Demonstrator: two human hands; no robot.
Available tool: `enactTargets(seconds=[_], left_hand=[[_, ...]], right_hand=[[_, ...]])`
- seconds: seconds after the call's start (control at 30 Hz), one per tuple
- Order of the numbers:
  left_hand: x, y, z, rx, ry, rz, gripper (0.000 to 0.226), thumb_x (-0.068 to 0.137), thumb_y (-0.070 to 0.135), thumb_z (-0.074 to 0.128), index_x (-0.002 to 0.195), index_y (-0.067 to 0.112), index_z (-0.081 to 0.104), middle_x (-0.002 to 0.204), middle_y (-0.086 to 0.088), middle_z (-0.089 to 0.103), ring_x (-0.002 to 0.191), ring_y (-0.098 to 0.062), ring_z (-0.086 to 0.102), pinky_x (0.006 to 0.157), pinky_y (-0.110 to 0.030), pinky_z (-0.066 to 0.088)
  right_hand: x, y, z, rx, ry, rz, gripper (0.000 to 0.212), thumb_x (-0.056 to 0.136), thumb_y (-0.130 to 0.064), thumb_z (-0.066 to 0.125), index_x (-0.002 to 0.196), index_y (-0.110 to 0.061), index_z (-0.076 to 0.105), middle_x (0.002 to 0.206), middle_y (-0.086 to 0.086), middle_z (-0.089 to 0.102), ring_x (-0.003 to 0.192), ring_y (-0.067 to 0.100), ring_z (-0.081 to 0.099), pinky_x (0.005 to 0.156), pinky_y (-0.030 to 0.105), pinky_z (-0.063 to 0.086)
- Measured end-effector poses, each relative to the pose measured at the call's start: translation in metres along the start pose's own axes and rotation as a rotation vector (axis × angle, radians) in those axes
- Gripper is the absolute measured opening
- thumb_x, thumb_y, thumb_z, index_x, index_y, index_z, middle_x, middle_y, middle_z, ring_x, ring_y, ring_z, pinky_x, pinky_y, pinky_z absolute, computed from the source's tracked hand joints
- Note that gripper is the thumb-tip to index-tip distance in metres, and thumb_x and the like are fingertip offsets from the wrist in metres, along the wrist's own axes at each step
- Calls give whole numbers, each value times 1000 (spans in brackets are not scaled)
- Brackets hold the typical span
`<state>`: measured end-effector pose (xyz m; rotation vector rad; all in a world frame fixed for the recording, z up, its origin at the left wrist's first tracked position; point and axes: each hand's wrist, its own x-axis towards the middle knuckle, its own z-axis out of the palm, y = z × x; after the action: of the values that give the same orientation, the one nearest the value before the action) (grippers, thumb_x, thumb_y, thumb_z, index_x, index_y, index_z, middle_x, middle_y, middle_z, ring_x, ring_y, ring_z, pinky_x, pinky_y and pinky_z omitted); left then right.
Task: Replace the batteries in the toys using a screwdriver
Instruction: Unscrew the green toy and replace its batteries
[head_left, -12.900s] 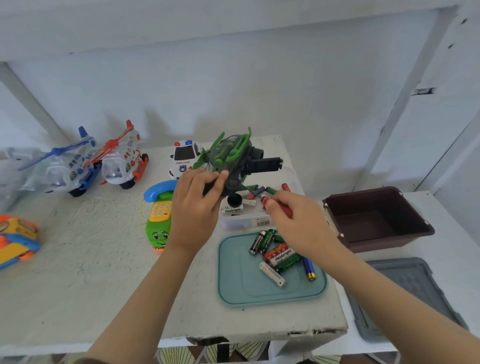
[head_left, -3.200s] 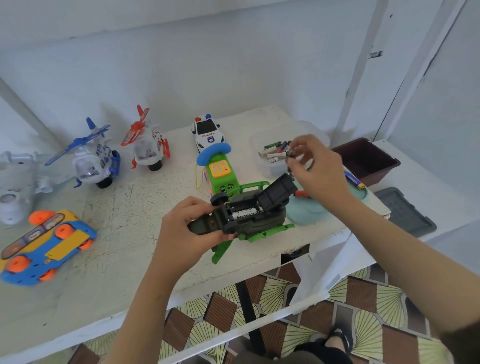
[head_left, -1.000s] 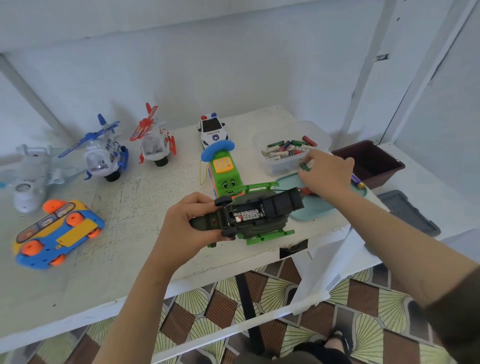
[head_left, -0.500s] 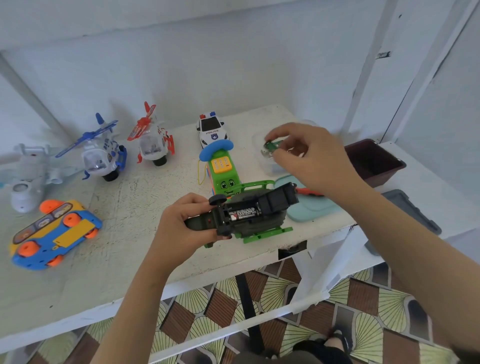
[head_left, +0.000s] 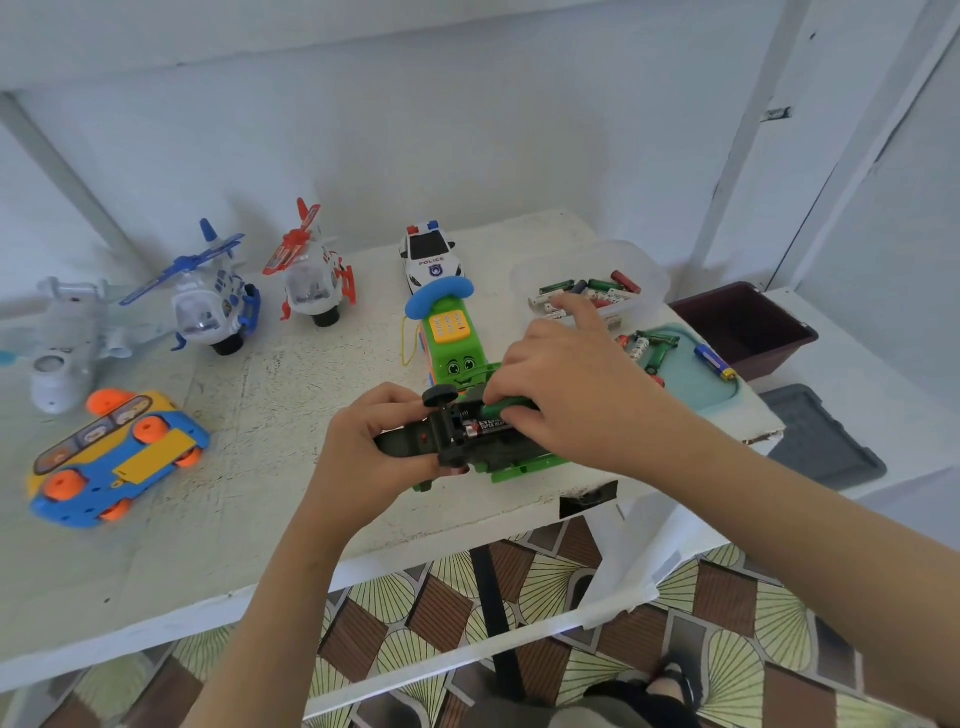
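Green battery (head_left: 503, 404) between right-hand fingers (head_left: 500, 385) (at the toy's (head_left: 493, 451) battery bay)

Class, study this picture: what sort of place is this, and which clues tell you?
Probably a home hobby corner: a worn white table against a plain wall, toy helicopters lined along it, a clear tub of batteries, patterned floor tiles.

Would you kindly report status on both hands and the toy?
Left hand grips green toy. Right hand pinches green battery beside fitted battery. Toy phone close behind.
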<state>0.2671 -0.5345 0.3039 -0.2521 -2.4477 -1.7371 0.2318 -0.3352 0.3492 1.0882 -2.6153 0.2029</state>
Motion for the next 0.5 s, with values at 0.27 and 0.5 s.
enactTargets(seconds=[0.27,0.5], left_hand=[[0,-7,-2,-2,24,18,40,47,21,85,81,41,78,81,8,62,67,-4,60,53,-19,53],[-1,-11,-4,13,27,-2,39,48,19,86,85,28,76,80,12,62,67,-5,60,53,-25,56]], right_hand=[[-15,-2,17,-2,206,96,27,78,-36,65,102,-26,74,113,3,66,107,25,56,111,58,14],[-42,-16,22,9,328,287,29,85,-35,56,98,-19,74,149,17,37,137,34,32,114,56,16]])
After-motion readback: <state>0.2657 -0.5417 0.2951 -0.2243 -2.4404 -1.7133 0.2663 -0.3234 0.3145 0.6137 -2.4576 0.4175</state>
